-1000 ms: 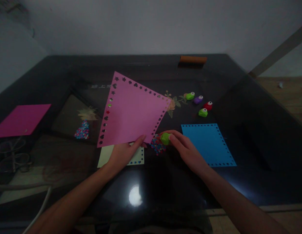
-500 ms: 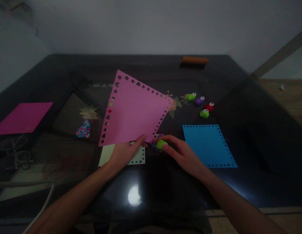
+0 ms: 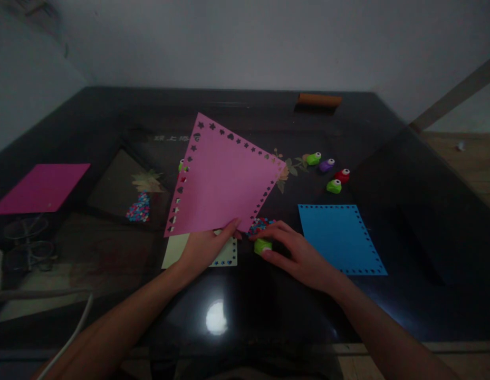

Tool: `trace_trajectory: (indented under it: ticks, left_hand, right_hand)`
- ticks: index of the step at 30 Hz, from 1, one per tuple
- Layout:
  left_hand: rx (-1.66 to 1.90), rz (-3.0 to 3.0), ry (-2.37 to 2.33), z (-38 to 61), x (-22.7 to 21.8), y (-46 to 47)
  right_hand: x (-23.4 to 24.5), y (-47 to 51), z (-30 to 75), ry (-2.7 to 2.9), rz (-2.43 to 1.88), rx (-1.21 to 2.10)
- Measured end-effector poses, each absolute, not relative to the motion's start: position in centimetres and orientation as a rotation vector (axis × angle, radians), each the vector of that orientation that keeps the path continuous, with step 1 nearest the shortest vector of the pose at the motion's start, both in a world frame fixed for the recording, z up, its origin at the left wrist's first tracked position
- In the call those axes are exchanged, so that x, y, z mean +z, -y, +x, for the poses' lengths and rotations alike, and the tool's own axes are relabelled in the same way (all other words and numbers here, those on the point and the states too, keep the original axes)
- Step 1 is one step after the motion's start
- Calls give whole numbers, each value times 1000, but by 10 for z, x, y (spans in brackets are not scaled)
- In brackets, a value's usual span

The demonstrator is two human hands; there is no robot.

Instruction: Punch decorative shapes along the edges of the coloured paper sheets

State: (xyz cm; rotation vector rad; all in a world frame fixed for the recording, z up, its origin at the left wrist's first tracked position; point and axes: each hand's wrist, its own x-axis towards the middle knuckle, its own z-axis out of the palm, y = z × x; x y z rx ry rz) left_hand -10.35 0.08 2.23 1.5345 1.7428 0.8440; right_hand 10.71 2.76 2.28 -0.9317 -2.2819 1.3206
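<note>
A sheet of pink paper (image 3: 224, 179) is pinched at its lower edge by my left hand (image 3: 213, 243) and tilts up above the table. Star, heart and other small shapes are punched along three of its edges. My right hand (image 3: 292, 250) has thumb and fingers around a green craft punch (image 3: 262, 246), low over the tabletop. Beside that punch, under the paper's lower right corner, lies a pile of coloured paper bits (image 3: 260, 226). Partly hidden behind my left hand is a pale yellow sheet (image 3: 175, 250) with punched edges.
A blue punched sheet (image 3: 337, 237) lies right of my right hand. Beyond it stand several craft punches, including a purple one (image 3: 326, 165) and a red one (image 3: 342, 176). At left are a magenta sheet (image 3: 41, 187), a confetti heap (image 3: 138, 208) and eyeglasses (image 3: 29, 245). A brown roll (image 3: 319, 100) lies far back.
My right hand has lowered the green punch slightly toward me, away from the pink sheet's corner. More of the coloured bits now shows. The left hand still holds the sheet.
</note>
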Motion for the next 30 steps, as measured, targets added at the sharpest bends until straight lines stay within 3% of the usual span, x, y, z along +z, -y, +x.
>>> trace_trajectory:
  ticks: [30]
  left_hand:
    - [867, 1446, -1463, -94, 22, 3]
  right_hand:
    - [27, -32, 111, 2059, -903, 1583]
